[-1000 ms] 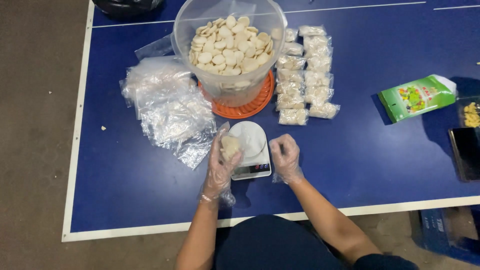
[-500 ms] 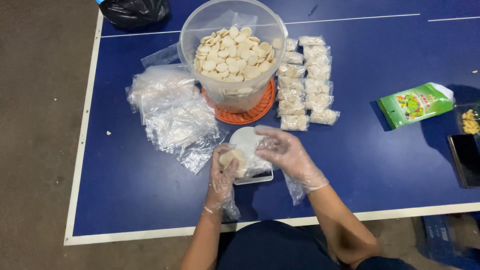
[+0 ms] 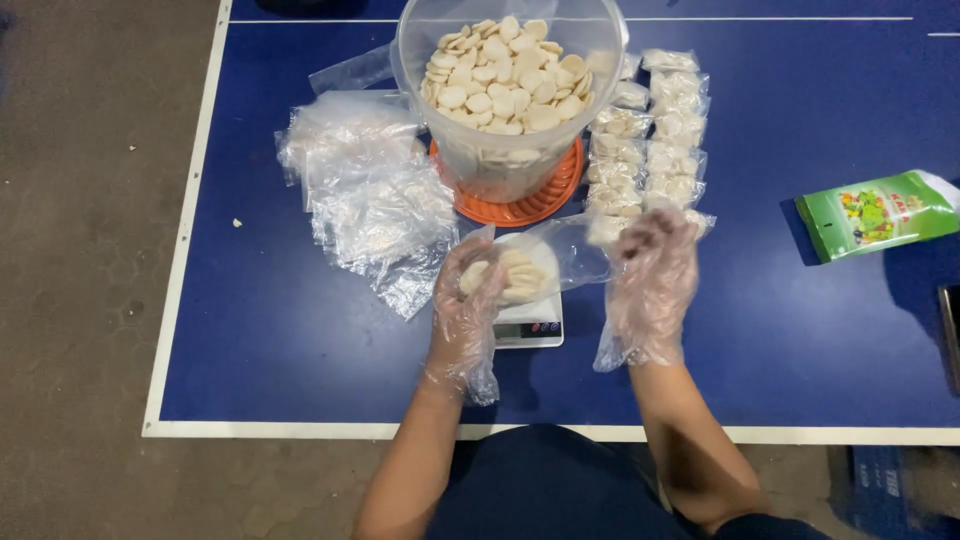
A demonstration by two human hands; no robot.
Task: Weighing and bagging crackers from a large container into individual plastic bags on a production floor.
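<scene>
A small clear bag of pale crackers (image 3: 508, 275) was held at frame centre, over a white scale (image 3: 530, 325), gripped by the gloved left hand (image 3: 466, 305). The gloved right hand (image 3: 652, 275) was spread open beside it, holding nothing. Above stood a cracker tub (image 3: 510, 95) on the blue counter (image 3: 250, 330).

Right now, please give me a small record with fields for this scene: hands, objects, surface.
left hand: gloved, holds small clear plastic bag of pale round crackers over white kitchen scale
right hand: gloved, touches the bag's open end
container: big clear plastic tub of crackers on orange lid
filled packets: two rows
empty bags: pile
surface: blue table
</scene>
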